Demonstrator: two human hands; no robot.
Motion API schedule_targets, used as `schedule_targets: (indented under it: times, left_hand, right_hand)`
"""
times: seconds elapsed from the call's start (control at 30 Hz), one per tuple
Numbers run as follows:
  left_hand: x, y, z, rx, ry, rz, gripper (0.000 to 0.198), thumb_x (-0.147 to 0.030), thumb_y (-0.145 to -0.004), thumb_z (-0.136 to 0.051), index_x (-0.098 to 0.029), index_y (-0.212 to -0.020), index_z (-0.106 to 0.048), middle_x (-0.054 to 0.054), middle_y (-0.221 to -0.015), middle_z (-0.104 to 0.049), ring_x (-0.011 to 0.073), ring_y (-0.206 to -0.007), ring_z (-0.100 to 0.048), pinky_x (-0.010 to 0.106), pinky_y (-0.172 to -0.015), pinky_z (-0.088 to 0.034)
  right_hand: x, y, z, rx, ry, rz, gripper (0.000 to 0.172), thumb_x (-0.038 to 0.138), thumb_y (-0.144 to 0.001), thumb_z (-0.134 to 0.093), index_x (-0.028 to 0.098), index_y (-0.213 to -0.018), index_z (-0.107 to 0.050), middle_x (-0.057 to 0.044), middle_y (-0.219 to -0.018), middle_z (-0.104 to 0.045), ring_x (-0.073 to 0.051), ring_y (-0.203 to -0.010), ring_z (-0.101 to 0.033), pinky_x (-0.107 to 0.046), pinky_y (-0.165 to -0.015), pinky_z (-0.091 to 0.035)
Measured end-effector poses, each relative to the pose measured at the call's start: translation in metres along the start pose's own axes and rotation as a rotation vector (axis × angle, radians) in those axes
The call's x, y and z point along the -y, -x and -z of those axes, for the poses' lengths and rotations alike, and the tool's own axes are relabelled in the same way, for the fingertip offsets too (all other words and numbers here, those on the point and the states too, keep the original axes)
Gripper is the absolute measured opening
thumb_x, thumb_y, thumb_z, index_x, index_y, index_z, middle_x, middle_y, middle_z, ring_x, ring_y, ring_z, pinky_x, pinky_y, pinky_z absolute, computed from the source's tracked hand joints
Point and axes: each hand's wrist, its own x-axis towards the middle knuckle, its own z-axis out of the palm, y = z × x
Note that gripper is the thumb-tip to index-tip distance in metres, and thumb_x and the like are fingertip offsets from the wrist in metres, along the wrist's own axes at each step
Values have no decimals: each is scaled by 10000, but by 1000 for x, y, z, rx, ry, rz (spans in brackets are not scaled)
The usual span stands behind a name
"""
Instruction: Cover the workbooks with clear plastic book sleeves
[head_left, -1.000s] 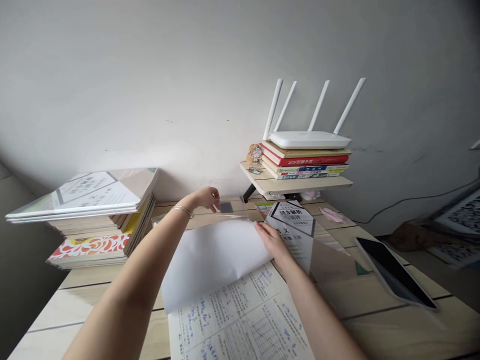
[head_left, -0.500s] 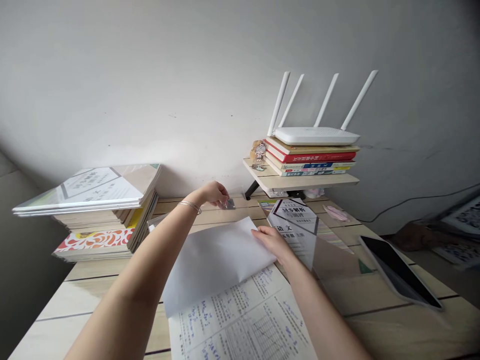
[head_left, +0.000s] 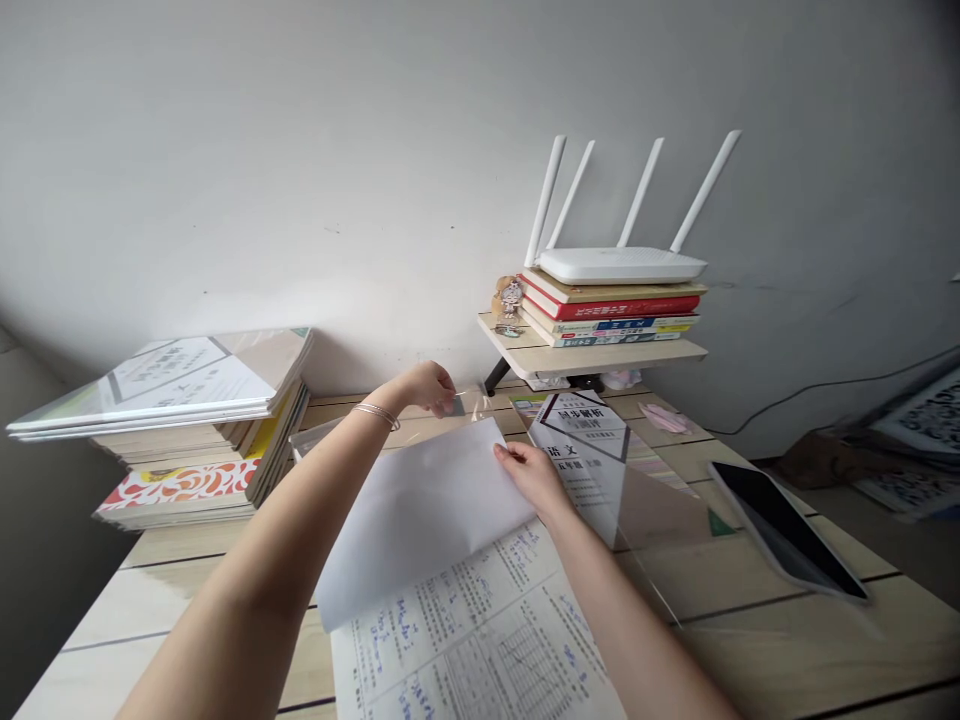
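Observation:
My left hand (head_left: pixel 429 388), with thin bracelets at its wrist, is closed on the edge of a clear plastic sleeve (head_left: pixel 474 400) near the back of the table. Between thumb and fingers, my right hand (head_left: pixel 531 475) holds the right edge of a blank white sheet (head_left: pixel 420 510). Under that sheet lies a printed page (head_left: pixel 480 650) with blue handwriting and a grid. To the right of my right hand is a booklet (head_left: pixel 585 450) with a white and dark cover, partly covered by my wrist.
Stacked books (head_left: pixel 187 480) stand at the left. A white router (head_left: pixel 622 265) rests on books on a small raised shelf (head_left: pixel 600 358) at the back right. A tablet (head_left: pixel 787 530) and a pink item (head_left: pixel 666 418) lie at the right.
The view has shifted slightly. The clear sleeve's edge now shows raised beside my left hand. My right hand still holds the white sheet.

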Motion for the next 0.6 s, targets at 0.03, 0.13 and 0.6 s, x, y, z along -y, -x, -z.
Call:
schedule_targets:
  times: [0.03, 0.13, 0.6]
  left_hand:
    - [-1, 0, 1, -11, -20, 0, 72, -111, -714, -615, -138, -780, -603, 52, -799, -734, 143, -631, -687, 202, -561, -479]
    - [-2, 0, 4, -32, -61, 7, 49, -113, -715, -614, -138, -751, -591, 61, -822, -733, 141, -620, -684, 196, -552, -472]
    - [-5, 7, 10, 32, -9, 91, 76, -179, -781, -599, -125, -833, -588, 103, -934, -729, 147, -665, -695, 207, -577, -495]
  right_hand:
    - [1, 0, 2, 21, -1, -19, 399, 582, -642, -584, 186, -604, -546, 19, -564, -491, -131, -557, -403, -258, -534, -278]
    - [2, -1, 9, 127, -32, -73, 395, 576, -629, -587, 182, -617, -564, 18, -565, -495, -130, -550, -397, -258, -527, -272]
    - [3, 1, 5, 154, -180, 10, 378, 560, -607, -632, 200, -630, -519, 33, -586, -469, -114, -552, -378, -243, -524, -279]
